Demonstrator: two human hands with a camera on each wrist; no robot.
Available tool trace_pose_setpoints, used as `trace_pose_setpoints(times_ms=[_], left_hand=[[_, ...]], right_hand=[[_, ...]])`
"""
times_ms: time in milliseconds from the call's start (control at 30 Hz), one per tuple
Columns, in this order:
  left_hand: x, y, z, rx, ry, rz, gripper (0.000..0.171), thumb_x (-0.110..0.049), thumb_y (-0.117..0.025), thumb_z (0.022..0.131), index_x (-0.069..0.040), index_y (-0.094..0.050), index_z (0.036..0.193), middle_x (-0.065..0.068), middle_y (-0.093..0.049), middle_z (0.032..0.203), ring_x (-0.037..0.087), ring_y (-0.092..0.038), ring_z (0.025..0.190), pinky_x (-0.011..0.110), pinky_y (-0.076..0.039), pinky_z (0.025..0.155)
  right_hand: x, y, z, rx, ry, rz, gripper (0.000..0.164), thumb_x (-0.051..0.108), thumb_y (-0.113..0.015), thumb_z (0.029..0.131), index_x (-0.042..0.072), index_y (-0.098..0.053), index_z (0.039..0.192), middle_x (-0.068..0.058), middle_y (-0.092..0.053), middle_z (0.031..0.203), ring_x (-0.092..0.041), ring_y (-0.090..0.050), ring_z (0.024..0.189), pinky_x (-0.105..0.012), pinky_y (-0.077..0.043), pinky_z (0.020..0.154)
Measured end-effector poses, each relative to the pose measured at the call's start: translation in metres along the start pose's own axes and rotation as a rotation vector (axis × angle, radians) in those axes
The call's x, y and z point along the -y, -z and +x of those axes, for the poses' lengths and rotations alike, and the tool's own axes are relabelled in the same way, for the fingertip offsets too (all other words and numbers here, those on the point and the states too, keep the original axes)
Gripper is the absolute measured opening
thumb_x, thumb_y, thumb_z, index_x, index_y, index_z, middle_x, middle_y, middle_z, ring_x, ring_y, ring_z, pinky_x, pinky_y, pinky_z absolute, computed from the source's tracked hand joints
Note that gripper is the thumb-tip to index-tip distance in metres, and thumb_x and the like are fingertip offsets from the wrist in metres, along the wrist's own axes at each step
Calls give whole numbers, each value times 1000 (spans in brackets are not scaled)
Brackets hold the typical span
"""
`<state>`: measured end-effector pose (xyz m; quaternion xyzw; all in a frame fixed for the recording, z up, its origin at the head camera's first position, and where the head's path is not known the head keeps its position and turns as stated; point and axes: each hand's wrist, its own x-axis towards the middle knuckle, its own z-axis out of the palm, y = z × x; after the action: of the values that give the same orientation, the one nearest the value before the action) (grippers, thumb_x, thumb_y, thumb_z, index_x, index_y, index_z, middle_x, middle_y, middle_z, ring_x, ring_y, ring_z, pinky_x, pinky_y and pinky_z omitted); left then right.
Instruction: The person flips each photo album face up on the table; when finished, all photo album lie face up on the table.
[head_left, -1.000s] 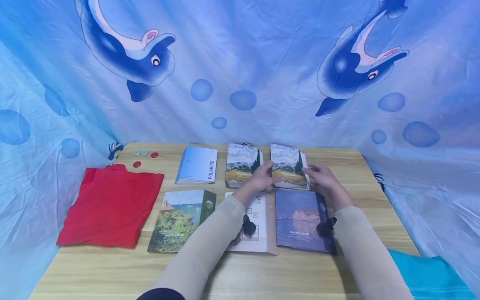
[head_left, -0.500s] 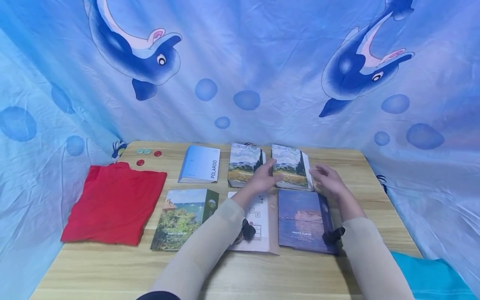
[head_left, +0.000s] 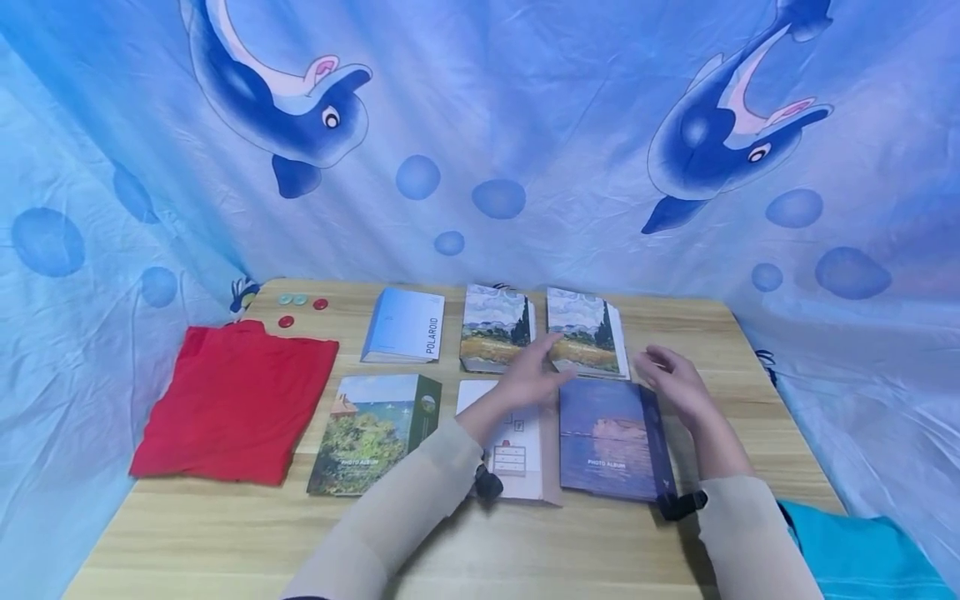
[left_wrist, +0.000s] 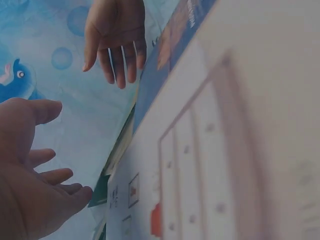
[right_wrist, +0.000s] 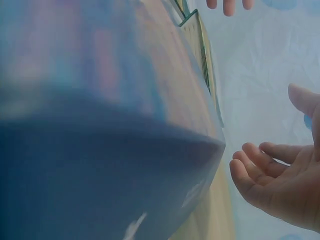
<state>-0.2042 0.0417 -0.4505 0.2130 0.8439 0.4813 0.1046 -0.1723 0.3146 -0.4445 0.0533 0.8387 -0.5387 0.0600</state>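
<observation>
The left hand (head_left: 528,379) is wide, thumb and fingers parted with nothing held, its tips overlapping the lower left corner of the right field book (head_left: 585,333) in the head view; whether they touch it, I cannot tell. The right hand (head_left: 675,383) is also without a hold, its fingers gently bent and thumb apart, just beyond that book's right edge. 1 second ago the right fingers were at that edge; now a gap shows between them, and the left hand sits a little nearer the person. The right field book lies at the back of the table (head_left: 225,533), beside the left field book (head_left: 495,325) with the same picture, and this pair keeps its arrangement. Left of them lies the blue Polaroid book (head_left: 405,325). Nearer the person is a row of 3 more: the garden book (head_left: 367,433), the white book (head_left: 517,458) with a drawing of drawers, partly under the left sleeve (head_left: 420,492) in the view, and the purple sea book (head_left: 611,442). Farther left are a red cloth (head_left: 236,404) and 4 buttons (head_left: 321,304), 2 red and 2 pale green. A teal cloth (head_left: 862,550) shows at lower right, and a blue dolphin curtain (head_left: 480,100) hangs behind.
</observation>
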Motion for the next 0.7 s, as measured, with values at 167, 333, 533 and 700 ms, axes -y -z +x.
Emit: trace_pose_setpoints(times_ms=[167,333,533,700], left_hand=[[-4,-5,-13,28,-24,54,71,-35,-66,99,-12,-34,158,7,-31,164,26,-30,150,45,-28,121],[-11,-11,-27,56,-62,118,71,-34,-65,100,-10,-34,158,13,-30,164,29,-30,150,46,-26,122],[-17,-23,-40,36,-86,144,66,-32,-65,99,-8,-40,155,14,-35,161,31,-35,147,44,-29,121],[-21,-37,-54,42,-74,162,67,-35,-66,97,-10,-42,154,14,-37,160,32,-39,145,43,-32,119]], right_hand=[[-3,0,-14,-9,10,-13,77,35,-56,105,-12,-21,155,-34,-36,152,-44,-38,140,-54,-34,116],[-9,-1,-27,-6,-28,-23,80,42,-55,104,-11,-23,155,-34,-35,153,-45,-40,139,-53,-38,114],[-19,-2,-42,6,-65,12,80,42,-52,105,-12,-22,155,-35,-33,153,-43,-41,138,-40,-45,110],[-27,-5,-55,8,-86,9,81,44,-51,105,-13,-22,154,-36,-32,153,-45,-38,140,-43,-43,112]])
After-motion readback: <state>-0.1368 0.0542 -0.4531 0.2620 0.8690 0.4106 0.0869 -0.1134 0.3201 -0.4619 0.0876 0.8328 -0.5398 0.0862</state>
